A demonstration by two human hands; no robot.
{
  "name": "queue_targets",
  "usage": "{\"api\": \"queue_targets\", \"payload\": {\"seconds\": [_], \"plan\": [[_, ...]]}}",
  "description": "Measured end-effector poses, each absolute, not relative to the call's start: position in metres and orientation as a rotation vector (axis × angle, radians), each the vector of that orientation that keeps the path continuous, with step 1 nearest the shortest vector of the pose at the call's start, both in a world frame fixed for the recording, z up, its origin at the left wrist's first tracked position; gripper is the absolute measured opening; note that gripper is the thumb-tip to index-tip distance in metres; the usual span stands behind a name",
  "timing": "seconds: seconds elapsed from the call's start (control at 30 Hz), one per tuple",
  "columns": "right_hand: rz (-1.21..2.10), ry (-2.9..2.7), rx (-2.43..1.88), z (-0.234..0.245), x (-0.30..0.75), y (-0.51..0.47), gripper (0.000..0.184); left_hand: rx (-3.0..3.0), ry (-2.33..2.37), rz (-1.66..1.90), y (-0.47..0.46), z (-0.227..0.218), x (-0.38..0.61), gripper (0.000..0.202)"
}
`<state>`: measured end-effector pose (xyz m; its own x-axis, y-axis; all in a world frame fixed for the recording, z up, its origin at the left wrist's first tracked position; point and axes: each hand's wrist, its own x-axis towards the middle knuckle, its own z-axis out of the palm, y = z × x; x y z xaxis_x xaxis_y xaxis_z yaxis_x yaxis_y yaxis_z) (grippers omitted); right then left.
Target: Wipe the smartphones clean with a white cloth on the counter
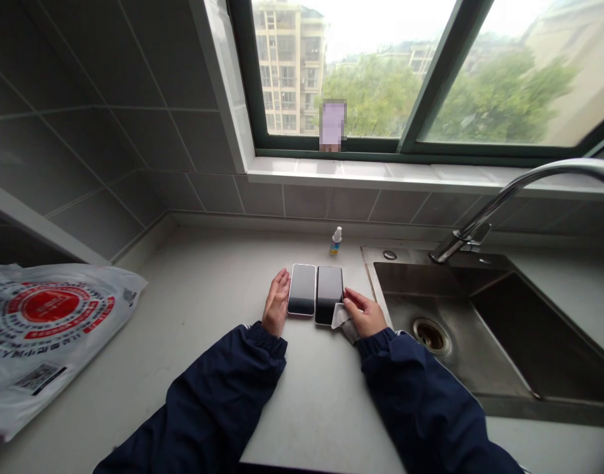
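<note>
Two black-screened smartphones lie face up side by side on the pale countertop (208,276), the left one (301,289) with a light rim and the right one (329,295) almost touching it. My left hand (277,301) rests with its fingers apart against the left phone's left edge. My right hand (364,313) pinches a white cloth (342,321) at the right phone's lower right corner. A small white-capped spray bottle (336,241) stands upright behind the phones.
A stainless steel sink (445,322) with a curved faucet (524,197) lies just right of my right hand. A white plastic bag (45,336) with a red print lies on the counter at the left. Tiled wall and a window stand behind.
</note>
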<state>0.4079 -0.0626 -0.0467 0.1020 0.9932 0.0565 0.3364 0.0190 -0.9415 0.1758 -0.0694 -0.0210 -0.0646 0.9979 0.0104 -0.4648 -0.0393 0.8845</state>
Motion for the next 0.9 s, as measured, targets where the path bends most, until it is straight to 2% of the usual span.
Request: {"api": "queue_targets", "payload": {"seconds": [0.53, 0.77, 0.9], "plan": [[0.684, -1.532, -1.640, -0.033, 0.408, -0.071, 0.045, 1.059, 0.893, 1.380, -0.070, -0.033, 0.176, 0.073], [0.651, -1.523, -1.720, -0.030, 0.409, -0.069, 0.043, 0.869, 0.908, 1.475, -0.072, -0.025, 0.179, 0.061], [0.714, -1.534, -1.699, -0.027, 0.405, -0.072, 0.052, 0.847, 0.884, 1.502, -0.071, -0.023, 0.181, 0.056]]}}
